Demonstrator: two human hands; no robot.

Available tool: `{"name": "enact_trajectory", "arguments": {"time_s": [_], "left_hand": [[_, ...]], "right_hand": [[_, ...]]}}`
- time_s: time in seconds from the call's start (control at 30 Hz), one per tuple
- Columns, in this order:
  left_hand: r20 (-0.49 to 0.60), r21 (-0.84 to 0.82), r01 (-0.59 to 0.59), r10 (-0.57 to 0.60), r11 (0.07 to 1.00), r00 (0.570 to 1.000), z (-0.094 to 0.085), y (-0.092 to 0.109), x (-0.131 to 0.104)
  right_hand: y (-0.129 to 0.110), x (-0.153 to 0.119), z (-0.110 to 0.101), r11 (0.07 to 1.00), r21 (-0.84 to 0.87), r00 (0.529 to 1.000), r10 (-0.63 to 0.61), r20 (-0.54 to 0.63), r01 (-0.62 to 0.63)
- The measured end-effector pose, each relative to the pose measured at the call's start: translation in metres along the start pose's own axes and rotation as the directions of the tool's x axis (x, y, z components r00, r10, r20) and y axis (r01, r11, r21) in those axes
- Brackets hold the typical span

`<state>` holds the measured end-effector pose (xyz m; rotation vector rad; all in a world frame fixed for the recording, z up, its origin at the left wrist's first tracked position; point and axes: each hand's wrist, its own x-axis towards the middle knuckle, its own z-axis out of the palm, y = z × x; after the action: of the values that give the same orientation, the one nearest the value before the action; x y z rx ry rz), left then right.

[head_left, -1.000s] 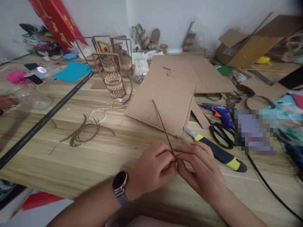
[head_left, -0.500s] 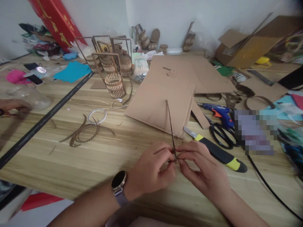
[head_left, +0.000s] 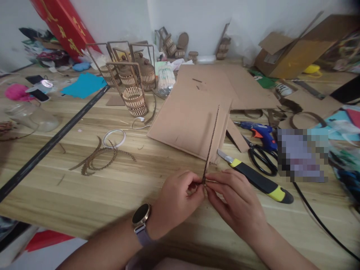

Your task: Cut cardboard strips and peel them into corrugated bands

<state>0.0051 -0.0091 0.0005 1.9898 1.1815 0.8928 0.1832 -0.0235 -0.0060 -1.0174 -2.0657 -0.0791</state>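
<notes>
A thin dark brown strip [head_left: 211,144] rises from between my fingertips, its free end leaning to the right over the cardboard. My left hand [head_left: 180,198], with a watch on its wrist, pinches the strip's lower end. Close against it, my right hand [head_left: 234,198] pinches the same end from the other side. The fingertips partly hide that end. Coiled corrugated strips [head_left: 104,159] and a white ring [head_left: 114,138] lie on the table to the left. A small basket [head_left: 135,101] with a tall handle stands beyond them.
Flat cardboard [head_left: 191,108] lies ahead of my hands. On the right are a yellow-black knife [head_left: 255,180], black scissors [head_left: 263,159] and a blue glue gun [head_left: 260,133]. A clear jar [head_left: 43,118] stands at the left, near a black strip [head_left: 56,140] along the table.
The strip's free end has swung up and to the right, and both my hands have shifted slightly left. Another person's hand at the left edge has gone from view.
</notes>
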Motion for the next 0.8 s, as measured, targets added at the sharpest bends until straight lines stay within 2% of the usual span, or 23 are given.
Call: {"name": "enact_trajectory", "arguments": {"time_s": [0.13,0.3,0.5,0.7,0.8], "left_hand": [[-0.015,-0.004,-0.015,0.015,1.000,1.000,-0.0001,-0.0005,0.0008],[-0.036,0.000,-0.095,0.095,0.995,0.995,-0.0007,-0.0023,0.0010],[-0.012,-0.033,-0.183,0.183,0.982,0.983,-0.0043,-0.0043,0.0045],[0.003,-0.086,-0.221,0.223,0.971,0.975,-0.0068,-0.0054,0.0067],[0.031,-0.131,-0.176,0.182,0.976,0.983,-0.0072,-0.0044,0.0065]], "right_hand": [[-0.0025,0.0009,-0.0001,1.000,0.007,1.000,0.010,-0.006,-0.010],[-0.0047,0.0041,-0.0035,0.998,0.050,1.000,0.030,0.004,-0.031],[-0.0048,0.0077,-0.0075,0.988,0.120,0.995,0.095,0.020,-0.097],[-0.0058,0.0089,-0.0071,0.984,0.137,0.993,0.115,0.022,-0.117],[-0.0047,0.0082,-0.0082,0.984,0.135,0.993,0.115,0.033,-0.118]]}}
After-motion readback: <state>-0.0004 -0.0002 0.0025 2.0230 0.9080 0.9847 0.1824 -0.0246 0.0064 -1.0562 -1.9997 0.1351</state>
